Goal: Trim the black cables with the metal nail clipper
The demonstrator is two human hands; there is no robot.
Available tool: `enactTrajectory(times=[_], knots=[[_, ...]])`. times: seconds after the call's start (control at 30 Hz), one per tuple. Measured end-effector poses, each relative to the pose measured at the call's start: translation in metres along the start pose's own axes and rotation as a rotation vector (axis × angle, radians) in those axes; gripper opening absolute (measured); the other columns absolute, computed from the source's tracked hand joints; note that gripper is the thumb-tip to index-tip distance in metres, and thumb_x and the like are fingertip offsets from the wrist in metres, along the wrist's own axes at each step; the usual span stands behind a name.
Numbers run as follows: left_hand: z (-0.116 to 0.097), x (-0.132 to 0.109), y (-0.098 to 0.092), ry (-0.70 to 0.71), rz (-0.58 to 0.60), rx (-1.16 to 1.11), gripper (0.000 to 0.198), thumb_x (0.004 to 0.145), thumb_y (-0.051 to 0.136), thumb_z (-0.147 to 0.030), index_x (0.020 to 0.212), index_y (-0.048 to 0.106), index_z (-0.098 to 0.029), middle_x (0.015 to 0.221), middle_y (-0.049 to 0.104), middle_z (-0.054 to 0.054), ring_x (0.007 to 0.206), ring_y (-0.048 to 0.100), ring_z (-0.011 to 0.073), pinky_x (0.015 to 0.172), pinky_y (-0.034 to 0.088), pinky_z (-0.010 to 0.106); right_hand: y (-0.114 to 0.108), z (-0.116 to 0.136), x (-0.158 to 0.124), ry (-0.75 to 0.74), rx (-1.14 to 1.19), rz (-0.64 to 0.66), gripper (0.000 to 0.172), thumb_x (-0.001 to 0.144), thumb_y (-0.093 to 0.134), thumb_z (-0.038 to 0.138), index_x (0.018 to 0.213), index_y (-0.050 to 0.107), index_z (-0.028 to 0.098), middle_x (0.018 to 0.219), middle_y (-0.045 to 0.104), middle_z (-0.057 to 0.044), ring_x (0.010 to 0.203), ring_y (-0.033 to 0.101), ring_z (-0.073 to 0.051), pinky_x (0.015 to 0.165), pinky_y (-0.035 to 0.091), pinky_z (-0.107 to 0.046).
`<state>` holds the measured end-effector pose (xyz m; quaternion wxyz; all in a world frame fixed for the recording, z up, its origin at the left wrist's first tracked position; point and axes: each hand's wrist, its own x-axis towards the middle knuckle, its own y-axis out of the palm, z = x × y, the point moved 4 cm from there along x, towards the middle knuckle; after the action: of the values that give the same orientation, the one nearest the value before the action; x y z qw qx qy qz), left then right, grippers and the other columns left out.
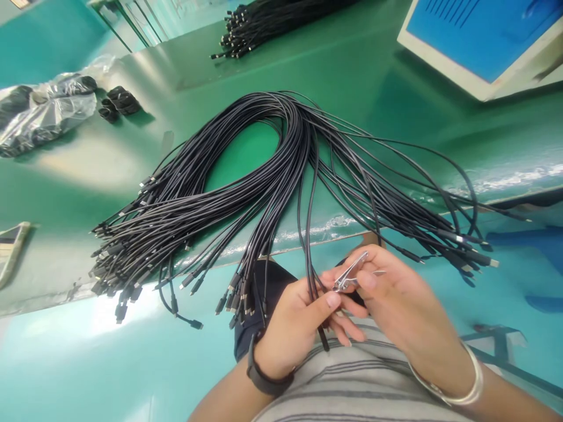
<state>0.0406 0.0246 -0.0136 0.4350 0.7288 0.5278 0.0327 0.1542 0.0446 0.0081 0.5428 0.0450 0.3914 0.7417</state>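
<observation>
A big bundle of black cables (264, 170) lies looped on the green table (352, 76), its connector ends hanging over the front edge. My left hand (299, 319) pinches one black cable (313, 275) from the bundle, whose end points down past my fingers. My right hand (396, 299) is closed on a small metal clipper (349, 274), its jaws right at the cable held by my left thumb. Both hands sit close together above my lap, just in front of the table edge.
A second heap of black cables (259, 23) lies at the far edge. Clear plastic bags with dark parts (44, 111) and small black coils (118, 102) sit at the left. A white-framed blue tray (479, 41) stands at the far right. A pale tray corner (11, 249) shows at the left edge.
</observation>
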Motion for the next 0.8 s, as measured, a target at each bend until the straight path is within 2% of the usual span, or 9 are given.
enactTrajectory(times=[0.1,0.2,0.27,0.37,0.47,0.53,0.67,0.8], knots=[[0.004,-0.001,0.001,0.012,0.114,-0.126,0.032,0.085,0.069,-0.037,0.105,0.069,-0.011,0.101,0.076,0.015,0.074,0.076,0.0214,0.056,0.057,0.021,-0.005,0.006,0.0,-0.038,-0.036,-0.08,0.024,0.085,0.069,0.042,0.093,0.055,0.024,0.094,0.071,-0.004,0.052,0.064,-0.014,0.047,0.058,-0.033],[0.005,-0.002,-0.001,0.006,0.129,-0.172,0.024,0.085,0.069,-0.033,0.097,0.069,-0.012,0.094,0.078,0.012,0.07,0.076,0.0206,0.051,0.056,0.019,-0.011,0.011,-0.002,-0.128,-0.134,-0.152,0.023,0.083,0.072,0.04,0.09,0.06,0.022,0.09,0.073,-0.007,0.081,0.072,-0.021,0.064,0.06,-0.033],[0.004,-0.002,-0.002,0.022,0.067,-0.133,0.023,0.084,0.072,-0.034,0.091,0.068,-0.012,0.083,0.078,0.008,0.06,0.074,0.018,0.045,0.053,0.017,-0.01,0.012,-0.004,-0.175,-0.202,-0.163,0.021,0.083,0.072,0.039,0.09,0.061,0.022,0.087,0.072,-0.007,0.084,0.071,-0.021,0.068,0.06,-0.033],[0.001,-0.004,-0.002,0.061,-0.095,-0.003,0.028,0.076,0.078,-0.034,0.087,0.066,-0.012,0.07,0.076,0.005,0.053,0.072,0.016,0.043,0.05,0.016,-0.007,0.01,-0.008,-0.198,-0.268,-0.176,0.019,0.086,0.069,0.038,0.093,0.06,0.023,0.087,0.07,-0.006,0.075,0.071,-0.02,0.059,0.061,-0.03],[-0.004,-0.007,-0.003,0.116,-0.291,0.141,0.03,0.07,0.083,-0.031,0.07,0.058,-0.015,0.061,0.073,0.002,0.05,0.07,0.0154,0.044,0.048,0.017,-0.001,0.008,-0.009,-0.239,-0.306,-0.171,0.015,0.088,0.066,0.036,0.093,0.058,0.023,0.086,0.07,-0.004,0.063,0.069,-0.016,0.05,0.06,-0.026],[-0.005,-0.009,-0.003,0.133,-0.378,0.233,0.034,0.068,0.084,-0.029,0.064,0.052,-0.017,0.057,0.071,0.001,0.051,0.07,0.016,0.045,0.049,0.019,0.0,0.007,-0.009,-0.273,-0.355,-0.175,0.012,0.089,0.065,0.033,0.093,0.059,0.024,0.084,0.07,-0.002,0.059,0.068,-0.014,0.05,0.059,-0.023],[-0.006,-0.009,-0.005,0.141,-0.421,0.323,0.035,0.065,0.085,-0.03,0.063,0.052,-0.02,0.054,0.069,-0.002,0.053,0.071,0.0181,0.049,0.052,0.023,-0.001,0.006,-0.008,-0.294,-0.47,-0.19,0.011,0.091,0.063,0.034,0.094,0.06,0.023,0.083,0.069,-0.002,0.068,0.071,-0.015,0.055,0.06,-0.021],[-0.007,-0.009,-0.007,0.136,-0.432,0.321,0.036,0.064,0.086,-0.031,0.062,0.052,-0.021,0.055,0.069,-0.003,0.053,0.071,0.018,0.051,0.054,0.024,0.0,0.008,-0.007,-0.309,-0.491,-0.177,0.012,0.091,0.063,0.034,0.095,0.059,0.023,0.083,0.069,-0.002,0.066,0.07,-0.013,0.055,0.059,-0.021]])
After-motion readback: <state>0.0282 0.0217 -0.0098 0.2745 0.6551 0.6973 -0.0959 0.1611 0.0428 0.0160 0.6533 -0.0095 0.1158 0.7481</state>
